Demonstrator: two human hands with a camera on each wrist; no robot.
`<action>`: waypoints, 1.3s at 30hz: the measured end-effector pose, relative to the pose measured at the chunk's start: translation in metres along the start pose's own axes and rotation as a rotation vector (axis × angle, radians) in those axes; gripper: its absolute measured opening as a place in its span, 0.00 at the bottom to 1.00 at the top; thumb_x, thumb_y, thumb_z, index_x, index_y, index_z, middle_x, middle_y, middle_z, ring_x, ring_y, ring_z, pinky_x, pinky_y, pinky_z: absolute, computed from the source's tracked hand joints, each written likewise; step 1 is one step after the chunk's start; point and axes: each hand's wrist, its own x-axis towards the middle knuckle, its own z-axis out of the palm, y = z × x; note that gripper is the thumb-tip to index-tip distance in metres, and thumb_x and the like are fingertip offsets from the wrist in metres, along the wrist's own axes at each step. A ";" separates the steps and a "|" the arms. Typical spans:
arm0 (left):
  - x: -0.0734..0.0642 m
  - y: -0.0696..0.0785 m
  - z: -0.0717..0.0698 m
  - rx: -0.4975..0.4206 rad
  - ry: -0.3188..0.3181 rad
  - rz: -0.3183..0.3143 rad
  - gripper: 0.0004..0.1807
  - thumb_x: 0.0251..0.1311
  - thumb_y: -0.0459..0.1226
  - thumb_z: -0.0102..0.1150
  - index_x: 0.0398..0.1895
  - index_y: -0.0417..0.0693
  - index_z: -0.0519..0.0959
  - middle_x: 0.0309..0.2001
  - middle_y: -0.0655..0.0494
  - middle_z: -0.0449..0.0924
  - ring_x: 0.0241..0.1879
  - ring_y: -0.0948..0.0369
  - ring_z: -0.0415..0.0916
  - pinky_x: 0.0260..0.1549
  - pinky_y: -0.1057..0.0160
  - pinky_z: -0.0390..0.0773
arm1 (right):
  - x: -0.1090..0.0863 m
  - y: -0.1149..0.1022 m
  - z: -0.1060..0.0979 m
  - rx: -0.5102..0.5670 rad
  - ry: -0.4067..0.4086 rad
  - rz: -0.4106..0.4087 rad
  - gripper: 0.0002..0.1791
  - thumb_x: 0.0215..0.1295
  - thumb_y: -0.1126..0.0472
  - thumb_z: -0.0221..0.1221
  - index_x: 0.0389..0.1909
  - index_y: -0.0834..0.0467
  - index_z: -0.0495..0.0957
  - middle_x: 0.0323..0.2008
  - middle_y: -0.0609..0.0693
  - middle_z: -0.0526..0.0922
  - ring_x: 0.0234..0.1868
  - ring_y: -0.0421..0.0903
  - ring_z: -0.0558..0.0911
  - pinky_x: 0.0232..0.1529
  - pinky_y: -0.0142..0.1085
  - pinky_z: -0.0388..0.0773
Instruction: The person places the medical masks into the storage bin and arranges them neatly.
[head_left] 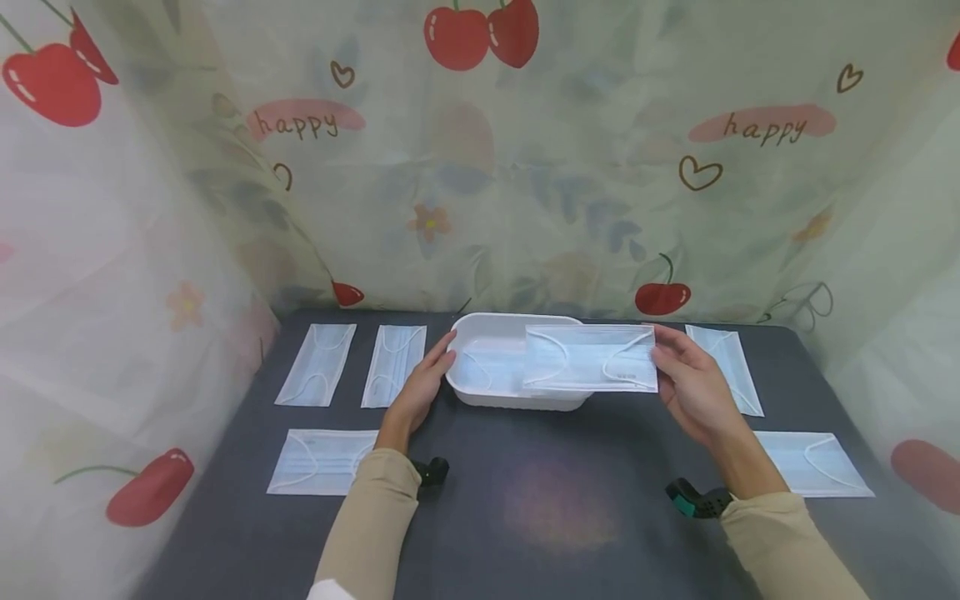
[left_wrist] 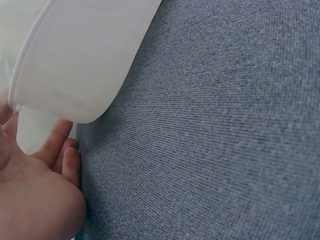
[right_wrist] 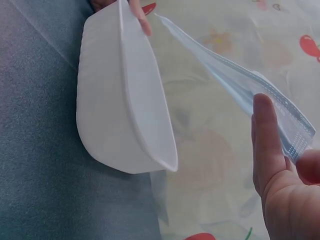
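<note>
A white plastic tub (head_left: 517,402) stands on the dark table, with a pale blue face mask (head_left: 480,371) lying inside it. My left hand (head_left: 420,379) grips the tub's left end, thumb at the rim and fingers along the outer wall. With thumb and fingers, my right hand (head_left: 693,383) pinches one end of another face mask (head_left: 588,358). This mask is held flat above the tub's right half, its white ear loops facing me. In the right wrist view the held mask (right_wrist: 240,82) tilts beyond the tub's rim (right_wrist: 127,90).
Left of the tub lie two masks (head_left: 315,365) (head_left: 393,365) at the back and one mask (head_left: 318,462) nearer, partly behind my left sleeve. On the right, a mask (head_left: 726,367) and a nearer mask (head_left: 817,462) lie partly behind my right arm. Printed curtains (head_left: 510,208) surround the table (head_left: 555,508).
</note>
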 end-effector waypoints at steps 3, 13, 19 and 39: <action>0.000 0.000 0.001 0.005 0.000 -0.008 0.27 0.79 0.53 0.42 0.78 0.77 0.58 0.83 0.65 0.47 0.84 0.58 0.37 0.82 0.46 0.38 | 0.003 -0.001 0.002 -0.012 0.019 0.019 0.26 0.81 0.60 0.47 0.75 0.58 0.56 0.62 0.45 0.71 0.56 0.35 0.79 0.55 0.24 0.82; -0.002 0.001 0.001 -0.001 0.020 0.002 0.26 0.80 0.52 0.42 0.78 0.75 0.59 0.83 0.64 0.49 0.84 0.59 0.38 0.83 0.49 0.39 | 0.022 0.002 0.014 -0.042 0.035 0.054 0.25 0.82 0.60 0.44 0.76 0.57 0.55 0.63 0.47 0.69 0.59 0.39 0.76 0.55 0.24 0.82; -0.001 -0.002 0.000 0.001 0.020 0.007 0.26 0.80 0.52 0.42 0.78 0.75 0.59 0.83 0.64 0.49 0.84 0.59 0.38 0.83 0.49 0.39 | 0.035 0.006 0.021 -0.055 0.030 0.088 0.28 0.83 0.61 0.42 0.79 0.58 0.52 0.69 0.55 0.64 0.61 0.42 0.74 0.54 0.24 0.82; 0.000 0.001 0.001 0.004 0.016 0.019 0.27 0.80 0.50 0.42 0.79 0.71 0.58 0.83 0.61 0.47 0.84 0.56 0.38 0.82 0.47 0.39 | 0.069 0.029 0.047 -0.060 0.051 0.143 0.26 0.83 0.65 0.38 0.78 0.60 0.55 0.62 0.54 0.69 0.52 0.40 0.78 0.46 0.29 0.83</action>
